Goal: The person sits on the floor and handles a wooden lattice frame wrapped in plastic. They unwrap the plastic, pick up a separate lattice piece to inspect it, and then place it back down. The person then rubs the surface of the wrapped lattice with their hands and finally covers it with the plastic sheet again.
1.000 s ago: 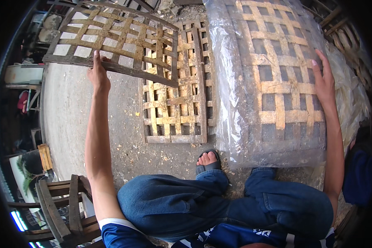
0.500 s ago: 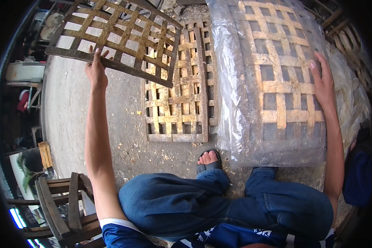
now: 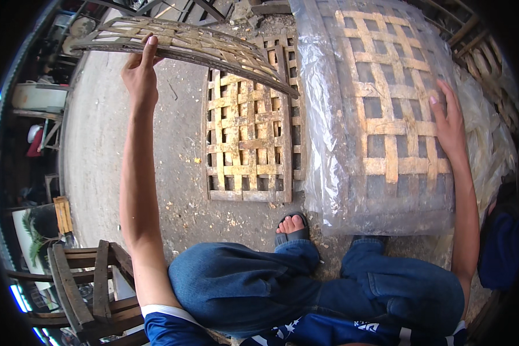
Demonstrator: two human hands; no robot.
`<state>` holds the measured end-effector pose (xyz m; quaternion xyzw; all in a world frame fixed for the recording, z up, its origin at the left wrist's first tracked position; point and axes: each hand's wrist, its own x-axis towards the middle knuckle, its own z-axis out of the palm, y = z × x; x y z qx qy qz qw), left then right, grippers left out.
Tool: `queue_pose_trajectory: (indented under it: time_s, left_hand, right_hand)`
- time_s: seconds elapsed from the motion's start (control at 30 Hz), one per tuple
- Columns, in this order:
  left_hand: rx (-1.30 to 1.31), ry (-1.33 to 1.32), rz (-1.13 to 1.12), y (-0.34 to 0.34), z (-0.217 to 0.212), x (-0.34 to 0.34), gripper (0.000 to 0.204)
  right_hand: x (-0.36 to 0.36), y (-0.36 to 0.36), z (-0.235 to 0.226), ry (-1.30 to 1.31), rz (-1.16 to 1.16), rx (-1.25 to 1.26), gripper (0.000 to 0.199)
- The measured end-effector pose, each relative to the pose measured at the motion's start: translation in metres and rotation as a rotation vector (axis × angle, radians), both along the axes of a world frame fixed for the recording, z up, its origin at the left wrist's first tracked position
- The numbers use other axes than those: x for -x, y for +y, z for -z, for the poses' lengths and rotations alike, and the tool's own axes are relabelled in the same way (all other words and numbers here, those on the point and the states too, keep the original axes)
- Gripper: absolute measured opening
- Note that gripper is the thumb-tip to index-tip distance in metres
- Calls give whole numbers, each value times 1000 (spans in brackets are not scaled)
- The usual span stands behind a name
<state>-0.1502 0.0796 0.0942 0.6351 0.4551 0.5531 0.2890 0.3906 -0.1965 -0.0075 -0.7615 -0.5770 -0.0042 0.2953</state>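
My left hand (image 3: 141, 72) is closed on the near edge of a woven wooden lattice panel (image 3: 173, 41). That panel is raised at the far left and tilted so that it shows nearly edge-on. Below its right end, more lattice panels (image 3: 248, 153) lie stacked on the ground. My right hand (image 3: 451, 124) rests with fingers stretched out on the right side of a larger lattice panel (image 3: 392, 124), which lies in clear plastic sheeting (image 3: 328, 173). Part of the wrapped panel's edge is hidden under the hand and plastic.
Between my knees and the panels, my sandalled foot (image 3: 293, 226) stands on the concrete floor (image 3: 173, 190). A wooden slatted stool or frame (image 3: 86, 285) is at lower left. Crumpled plastic (image 3: 487, 150) lies along the right, and rubble (image 3: 245, 17) sits at the far end.
My left hand has moved up and away, tipping the raised panel from a facing view to nearly edge-on. Its right end has swung to the right. My right hand has stayed almost still.
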Motion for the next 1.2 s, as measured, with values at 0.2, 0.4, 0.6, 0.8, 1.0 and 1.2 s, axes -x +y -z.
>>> queue_pose_trajectory:
  time_s: [0.2,0.4,0.6,0.8,1.0,1.2]
  left_hand:
    - [43,-165,36,1,-2,-29,25]
    - [29,-71,131,8,-2,-17,27]
    - [54,-27,328,-12,-1,-26,30]
    - [75,-30,329,-24,-12,-34,37]
    - [93,42,288,-23,-8,-32,57]
    - [174,-23,343,-26,-8,-38,68]
  right_hand:
    - [8,1,-1,25,-9,12,48]
    - [9,0,-2,31,-30,0,48]
    - [17,1,-1,67,-69,-5,49]
    - [27,3,-8,39,-98,-10,50]
    - [30,2,-11,65,-106,-8,50]
    - [36,2,-20,57,-122,-22,50]
